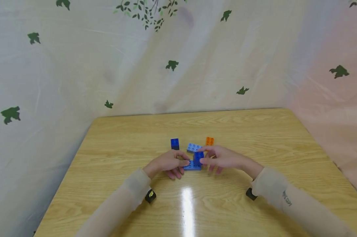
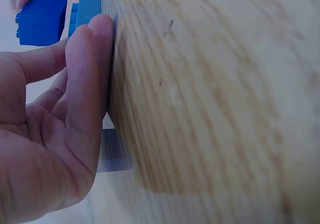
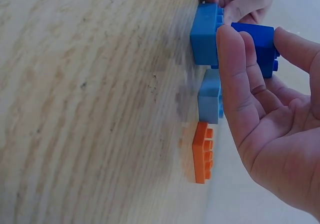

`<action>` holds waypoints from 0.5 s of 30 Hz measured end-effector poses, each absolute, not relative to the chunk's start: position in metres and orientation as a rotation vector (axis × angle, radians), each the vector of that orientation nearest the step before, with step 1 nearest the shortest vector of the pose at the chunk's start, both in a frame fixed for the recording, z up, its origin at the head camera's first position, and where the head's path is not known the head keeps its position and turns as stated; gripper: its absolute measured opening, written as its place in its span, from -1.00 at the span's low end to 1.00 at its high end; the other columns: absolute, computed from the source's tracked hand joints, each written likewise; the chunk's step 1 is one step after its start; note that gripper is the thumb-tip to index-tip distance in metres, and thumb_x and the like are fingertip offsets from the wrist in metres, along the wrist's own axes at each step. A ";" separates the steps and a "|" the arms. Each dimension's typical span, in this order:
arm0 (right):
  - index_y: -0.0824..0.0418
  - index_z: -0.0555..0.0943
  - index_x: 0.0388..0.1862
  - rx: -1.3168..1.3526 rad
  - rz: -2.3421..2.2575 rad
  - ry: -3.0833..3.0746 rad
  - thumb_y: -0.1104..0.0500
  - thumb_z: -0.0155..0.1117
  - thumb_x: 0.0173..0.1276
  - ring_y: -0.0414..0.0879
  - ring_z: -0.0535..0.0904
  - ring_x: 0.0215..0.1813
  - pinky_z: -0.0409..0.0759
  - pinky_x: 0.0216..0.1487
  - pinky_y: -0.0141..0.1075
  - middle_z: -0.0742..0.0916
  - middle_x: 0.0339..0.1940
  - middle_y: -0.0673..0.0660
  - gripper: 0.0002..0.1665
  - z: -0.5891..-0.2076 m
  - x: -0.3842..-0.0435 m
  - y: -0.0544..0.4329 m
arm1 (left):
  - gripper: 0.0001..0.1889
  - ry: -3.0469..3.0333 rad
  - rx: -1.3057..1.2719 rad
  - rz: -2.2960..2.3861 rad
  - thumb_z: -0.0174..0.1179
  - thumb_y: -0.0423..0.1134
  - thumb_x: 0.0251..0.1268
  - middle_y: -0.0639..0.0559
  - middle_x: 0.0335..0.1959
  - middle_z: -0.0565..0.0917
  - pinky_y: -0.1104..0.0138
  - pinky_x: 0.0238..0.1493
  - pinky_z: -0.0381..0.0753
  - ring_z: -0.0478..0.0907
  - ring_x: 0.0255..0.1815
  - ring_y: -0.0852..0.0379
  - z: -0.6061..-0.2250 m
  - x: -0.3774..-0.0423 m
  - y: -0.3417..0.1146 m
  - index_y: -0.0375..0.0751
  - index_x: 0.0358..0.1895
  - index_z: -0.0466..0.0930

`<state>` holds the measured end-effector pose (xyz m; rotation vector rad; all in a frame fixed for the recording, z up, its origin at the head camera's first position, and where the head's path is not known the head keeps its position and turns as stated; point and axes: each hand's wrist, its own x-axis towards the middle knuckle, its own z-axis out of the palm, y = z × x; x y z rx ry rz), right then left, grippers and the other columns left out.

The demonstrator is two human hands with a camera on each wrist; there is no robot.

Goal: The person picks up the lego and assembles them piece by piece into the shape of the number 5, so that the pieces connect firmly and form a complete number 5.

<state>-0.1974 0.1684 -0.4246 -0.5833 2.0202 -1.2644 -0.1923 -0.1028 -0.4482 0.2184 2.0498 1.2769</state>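
A medium-blue toy building brick (image 1: 192, 167) with studs on top lies flat on the table in front of the person. My left hand (image 1: 168, 160) holds its left end, thumb on the studded top, lower fingers down by the tabletop. Over its right end, my right hand (image 1: 221, 157) grips a dark blue brick (image 1: 198, 158) between thumb and fingers. In the right wrist view this dark blue brick (image 3: 264, 49) stands studs up, right at the studs of the medium-blue brick (image 3: 204, 36). The left wrist view shows a narrow gap between the two bricks.
Just behind the hands lies a light blue brick (image 1: 193, 147), with an orange brick (image 1: 209, 141) to its right. Another dark blue brick (image 1: 175, 144) stands behind the left hand. A leaf-patterned cloth (image 1: 137, 65) hangs at the wooden table's (image 1: 131, 131) far edge.
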 end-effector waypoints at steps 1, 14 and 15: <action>0.17 0.34 0.50 -0.586 -1.264 2.016 -0.06 0.26 0.52 0.22 0.72 -0.21 0.75 -0.35 0.03 0.68 -0.07 0.33 -0.30 -0.425 -0.197 0.168 | -0.71 2.048 0.217 1.278 0.19 -0.10 0.52 -0.17 -0.39 0.73 0.23 -0.54 0.72 0.72 -0.52 0.00 -0.449 -0.193 -0.103 -0.12 0.16 0.60; 0.17 0.35 0.50 -0.597 -1.243 1.991 -0.07 0.23 0.54 0.18 0.72 -0.21 0.75 -0.36 -0.03 0.71 -0.08 0.28 -0.32 -0.434 -0.203 0.169 | -0.73 2.027 0.201 1.318 0.19 -0.12 0.52 -0.18 -0.39 0.72 0.18 -0.51 0.74 0.72 -0.52 0.00 -0.452 -0.198 -0.100 -0.14 0.14 0.60; 0.17 0.35 0.50 -0.600 -1.242 1.993 -0.07 0.22 0.55 0.17 0.72 -0.21 0.75 -0.36 -0.03 0.71 -0.08 0.28 -0.33 -0.435 -0.204 0.170 | -0.73 2.027 0.198 1.318 0.19 -0.12 0.52 -0.18 -0.39 0.72 0.17 -0.51 0.74 0.72 -0.52 -0.01 -0.452 -0.198 -0.100 -0.13 0.14 0.60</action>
